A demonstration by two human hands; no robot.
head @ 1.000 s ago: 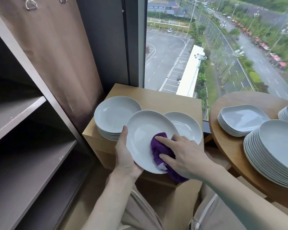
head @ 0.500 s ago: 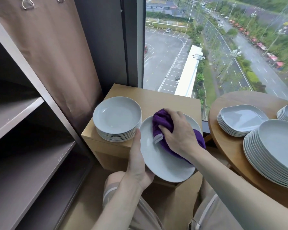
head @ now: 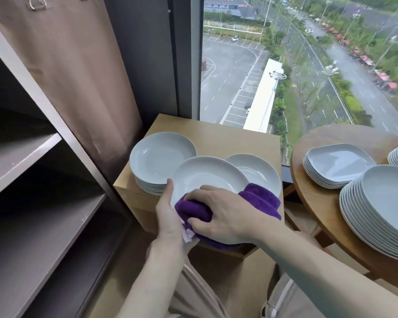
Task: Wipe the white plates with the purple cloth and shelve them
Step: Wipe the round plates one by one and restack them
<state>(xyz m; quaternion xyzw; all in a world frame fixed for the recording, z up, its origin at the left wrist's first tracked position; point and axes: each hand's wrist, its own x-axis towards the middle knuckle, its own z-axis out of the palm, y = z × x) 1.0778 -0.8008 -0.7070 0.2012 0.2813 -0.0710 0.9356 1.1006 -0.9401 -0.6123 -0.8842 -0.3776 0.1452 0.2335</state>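
A: How are the fingers placed?

B: The fingers of the right hand are curled over the purple cloth, and the cloth is pressed by them onto the near part of a white plate. The left hand is closed on the left rim of the same plate, with the thumb laid up along the edge; its other fingers are hidden under the plate.

A: Where is this plate held?

B: It is held tilted, just above the near edge of a small wooden cabinet. Behind it on the left, a stack of round plates is seen on the cabinet top, and on the right a single plate is partly covered by the held one and by the cloth.

A: What is seen around?

B: A grey shelf unit with open shelves is seen at the left, with a brown curtain behind it. A window is placed behind the cabinet, through which a car park and a road are seen far below. At the right, a round wooden table carries a stack of squarish plates and a tall stack of large round plates.

A: How does the held plate look?

B: It is white and glossy, with a shallow bowl; the far half is bare, the near half is covered by the cloth.
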